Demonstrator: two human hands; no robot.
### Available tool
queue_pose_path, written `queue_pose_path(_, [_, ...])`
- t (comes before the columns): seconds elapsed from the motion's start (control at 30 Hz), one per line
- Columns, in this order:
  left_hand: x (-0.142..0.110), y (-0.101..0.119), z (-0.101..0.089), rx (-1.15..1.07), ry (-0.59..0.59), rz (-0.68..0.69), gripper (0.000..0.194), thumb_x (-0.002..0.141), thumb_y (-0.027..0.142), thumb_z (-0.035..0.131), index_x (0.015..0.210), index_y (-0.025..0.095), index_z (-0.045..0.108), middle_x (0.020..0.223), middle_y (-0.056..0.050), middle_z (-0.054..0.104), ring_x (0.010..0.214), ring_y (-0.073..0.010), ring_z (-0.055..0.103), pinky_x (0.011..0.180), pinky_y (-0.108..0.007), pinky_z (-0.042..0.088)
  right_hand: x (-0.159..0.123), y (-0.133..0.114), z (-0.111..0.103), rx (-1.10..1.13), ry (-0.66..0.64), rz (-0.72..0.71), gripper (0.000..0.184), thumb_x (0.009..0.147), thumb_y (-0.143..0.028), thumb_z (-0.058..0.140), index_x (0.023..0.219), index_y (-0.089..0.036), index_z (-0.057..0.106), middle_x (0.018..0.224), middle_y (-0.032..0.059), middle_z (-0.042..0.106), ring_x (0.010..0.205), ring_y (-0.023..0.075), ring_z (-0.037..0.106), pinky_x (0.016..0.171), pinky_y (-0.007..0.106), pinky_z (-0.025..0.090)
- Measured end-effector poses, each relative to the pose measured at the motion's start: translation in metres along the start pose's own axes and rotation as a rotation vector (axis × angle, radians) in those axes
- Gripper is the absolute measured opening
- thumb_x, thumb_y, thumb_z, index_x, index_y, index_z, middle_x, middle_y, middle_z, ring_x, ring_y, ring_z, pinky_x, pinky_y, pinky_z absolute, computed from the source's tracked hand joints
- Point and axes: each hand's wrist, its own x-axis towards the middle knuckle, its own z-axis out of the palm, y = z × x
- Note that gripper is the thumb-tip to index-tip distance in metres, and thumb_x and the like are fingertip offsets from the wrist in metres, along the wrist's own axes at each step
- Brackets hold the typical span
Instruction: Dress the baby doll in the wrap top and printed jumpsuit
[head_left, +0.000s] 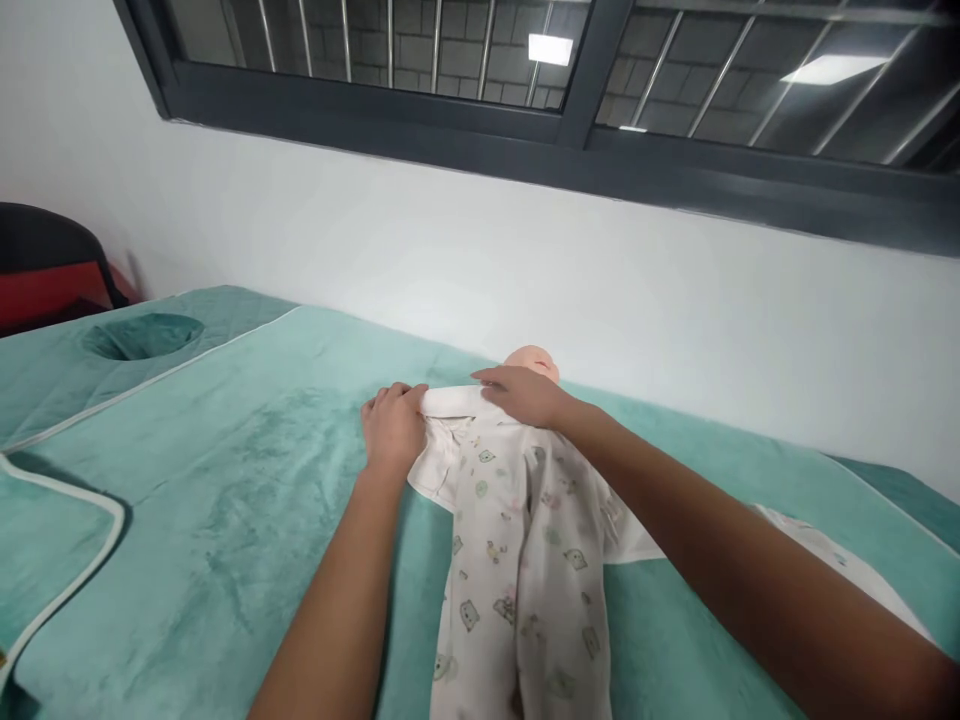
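Observation:
A baby doll lies on its back on the green bed cover, its head [534,358] toward the wall. A white baby garment [491,540] printed with small animals covers its body and runs down toward me. My left hand [394,425] is closed on the end of a plain white folded strip [452,402] at the garment's upper left. Across the upper chest, just below the doll's head, my right hand [525,395] lies with its fingers stretched out over the other end of that strip. The doll's arms are hidden by cloth.
The green bed cover [247,520] has white piping and a round face hole [142,337] at the far left. Another white printed cloth [840,560] lies right, partly behind my forearm. A white wall [420,240] with a barred window rises behind; a black-and-red chair [52,255] stands left.

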Motion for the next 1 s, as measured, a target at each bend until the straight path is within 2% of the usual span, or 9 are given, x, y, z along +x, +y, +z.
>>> queue_pose_path(0.13, [-0.001, 0.003, 0.005, 0.043, -0.023, -0.076, 0.044, 0.083, 0.010, 0.044, 0.117, 0.029, 0.063, 0.112, -0.009, 0.065, 0.108, -0.0294, 0.054, 0.090, -0.044, 0.039, -0.059, 0.040, 0.011, 0.171, 0.287, 0.177, 0.041, 0.097, -0.039, 0.033, 0.128, -0.028, 0.058, 0.134, 0.0016, 0.058, 0.123, 0.0215, 0.053, 0.102, 0.037, 0.040])
queue_pose_path(0.27, [-0.007, 0.011, 0.011, 0.071, -0.008, -0.095, 0.049, 0.080, 0.008, 0.045, 0.124, 0.024, 0.058, 0.118, -0.010, 0.063, 0.114, -0.0297, 0.051, 0.098, -0.048, 0.037, -0.124, 0.087, 0.046, -0.023, 0.481, 0.394, 0.043, 0.092, -0.037, 0.041, 0.129, -0.024, 0.058, 0.128, 0.0071, 0.063, 0.117, 0.0287, 0.056, 0.101, 0.045, 0.041])
queue_pose_path(0.37, [-0.016, 0.014, 0.014, 0.057, 0.008, -0.106, 0.051, 0.083, 0.009, 0.041, 0.132, 0.020, 0.052, 0.125, -0.012, 0.060, 0.124, -0.0298, 0.047, 0.104, -0.054, 0.032, -0.144, 0.105, 0.064, -0.047, 0.544, 0.503, 0.044, 0.086, -0.031, 0.046, 0.128, -0.024, 0.058, 0.128, 0.0057, 0.063, 0.115, 0.0296, 0.058, 0.097, 0.043, 0.043])
queue_pose_path(0.47, [-0.024, 0.026, 0.007, -0.016, 0.082, -0.116, 0.050, 0.084, 0.008, 0.038, 0.130, 0.019, 0.053, 0.134, -0.011, 0.055, 0.133, -0.0281, 0.040, 0.110, -0.052, 0.027, -0.142, 0.105, 0.064, -0.012, 0.598, 0.578, 0.043, 0.084, -0.022, 0.041, 0.122, -0.025, 0.061, 0.127, 0.0032, 0.063, 0.112, 0.0267, 0.060, 0.092, 0.037, 0.045])
queue_pose_path(0.57, [-0.024, 0.063, -0.006, -0.201, 0.095, 0.023, 0.041, 0.087, 0.013, 0.038, 0.122, 0.019, 0.058, 0.131, -0.008, 0.058, 0.126, -0.0237, 0.047, 0.107, -0.040, 0.037, -0.137, 0.103, 0.056, 0.011, 0.587, 0.663, 0.042, 0.085, -0.024, 0.038, 0.121, -0.026, 0.060, 0.116, 0.0038, 0.068, 0.101, 0.0267, 0.062, 0.080, 0.035, 0.045])
queue_pose_path(0.63, [-0.019, 0.102, -0.012, -0.281, -0.034, 0.206, 0.035, 0.090, 0.019, 0.038, 0.117, 0.020, 0.061, 0.122, -0.007, 0.062, 0.115, -0.0209, 0.055, 0.098, -0.034, 0.044, -0.138, 0.105, 0.052, 0.020, 0.546, 0.757, 0.041, 0.087, -0.031, 0.039, 0.122, -0.026, 0.059, 0.107, 0.0066, 0.070, 0.093, 0.0281, 0.063, 0.070, 0.035, 0.042])
queue_pose_path(0.73, [-0.009, 0.164, -0.007, -0.072, -0.235, 0.555, 0.030, 0.092, 0.023, 0.039, 0.107, 0.020, 0.065, 0.117, -0.007, 0.063, 0.114, -0.0217, 0.054, 0.100, -0.036, 0.041, -0.142, 0.109, 0.050, 0.039, 0.479, 0.836, 0.039, 0.088, -0.038, 0.038, 0.117, -0.024, 0.061, 0.097, 0.0092, 0.070, 0.084, 0.0280, 0.062, 0.063, 0.032, 0.035])
queue_pose_path(0.8, [-0.002, 0.198, 0.004, 0.155, -0.379, 0.687, 0.029, 0.091, 0.029, 0.043, 0.107, 0.018, 0.065, 0.117, -0.010, 0.063, 0.115, -0.0252, 0.052, 0.103, -0.042, 0.036, -0.145, 0.110, 0.050, 0.055, 0.486, 0.824, 0.037, 0.089, -0.037, 0.037, 0.113, -0.025, 0.063, 0.095, 0.0087, 0.070, 0.083, 0.0266, 0.061, 0.062, 0.031, 0.032])
queue_pose_path(1.0, [0.014, 0.247, 0.047, 0.333, -0.613, 0.707, 0.024, 0.080, 0.021, 0.059, 0.101, 0.017, 0.069, 0.110, -0.014, 0.067, 0.105, -0.0277, 0.058, 0.092, -0.044, 0.040, -0.144, 0.111, 0.052, 0.090, 0.541, 0.795, 0.033, 0.087, -0.033, 0.039, 0.109, -0.026, 0.064, 0.092, 0.0071, 0.069, 0.081, 0.0237, 0.059, 0.060, 0.029, 0.029])
